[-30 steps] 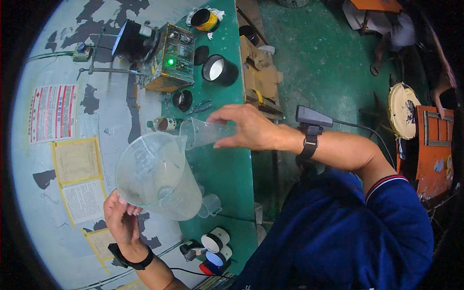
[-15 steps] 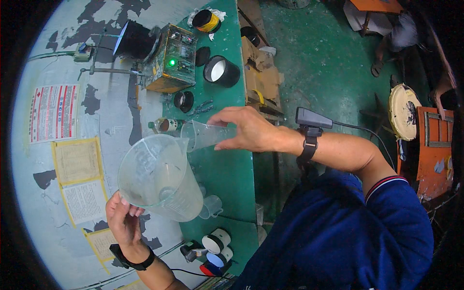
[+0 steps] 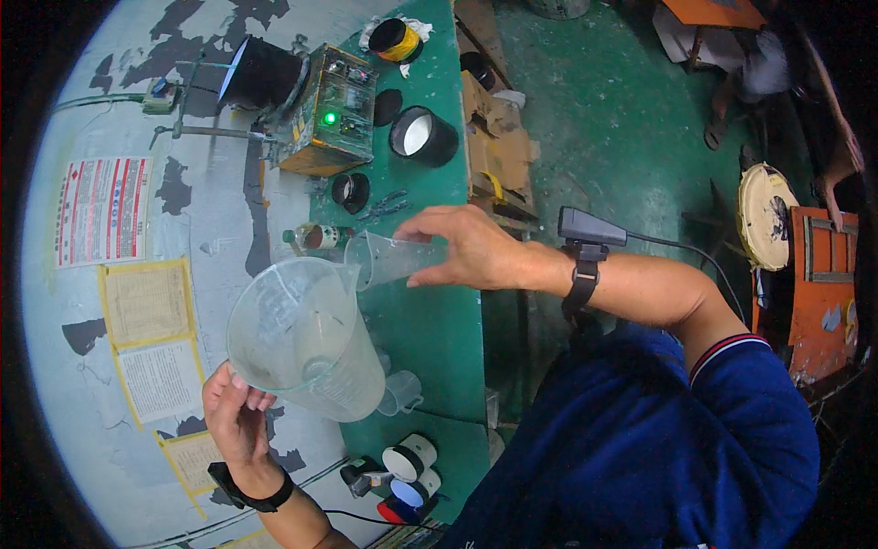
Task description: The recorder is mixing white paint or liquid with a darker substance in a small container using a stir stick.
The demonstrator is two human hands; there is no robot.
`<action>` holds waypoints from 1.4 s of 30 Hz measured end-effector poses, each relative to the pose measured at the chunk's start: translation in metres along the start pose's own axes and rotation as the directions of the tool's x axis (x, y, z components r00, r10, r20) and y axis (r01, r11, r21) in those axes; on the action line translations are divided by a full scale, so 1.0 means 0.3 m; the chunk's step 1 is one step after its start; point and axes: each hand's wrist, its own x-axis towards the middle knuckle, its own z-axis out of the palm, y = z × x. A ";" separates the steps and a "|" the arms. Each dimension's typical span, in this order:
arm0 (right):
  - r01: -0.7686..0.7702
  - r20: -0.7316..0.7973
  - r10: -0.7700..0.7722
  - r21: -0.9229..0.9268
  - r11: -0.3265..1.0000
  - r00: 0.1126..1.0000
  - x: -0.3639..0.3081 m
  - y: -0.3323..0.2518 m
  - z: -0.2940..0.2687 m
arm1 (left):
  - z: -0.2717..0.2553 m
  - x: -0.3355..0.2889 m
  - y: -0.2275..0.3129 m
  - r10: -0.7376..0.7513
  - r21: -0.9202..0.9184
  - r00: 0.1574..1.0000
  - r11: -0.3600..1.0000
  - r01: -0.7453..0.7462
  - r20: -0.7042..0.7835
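The jug [image 3: 315, 352] barely shifted, spout edge [image 3: 350, 277] at cup [image 3: 388, 261], open bench [image 3: 441, 339] below.

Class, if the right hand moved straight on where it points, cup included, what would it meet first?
Held in the right hand, the clear cup would probably meet the large translucent jug first, close by in view; depth is unclear.
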 end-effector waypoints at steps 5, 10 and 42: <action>-0.037 -0.011 0.037 -0.041 0.998 0.999 0.007 0.006 -0.005 | -0.011 -0.004 -0.078 -0.002 -0.155 0.996 0.988 -0.011 -0.086; -0.083 -0.034 0.081 -0.042 0.996 0.996 0.002 -0.012 -0.014 | -0.048 -0.050 -0.445 0.143 -0.270 0.948 0.937 -0.223 -0.286; -0.007 -0.194 -0.005 -0.066 0.998 0.981 0.310 -0.169 0.057 | 0.234 -0.137 -1.070 0.276 0.197 0.513 0.959 -0.204 -0.812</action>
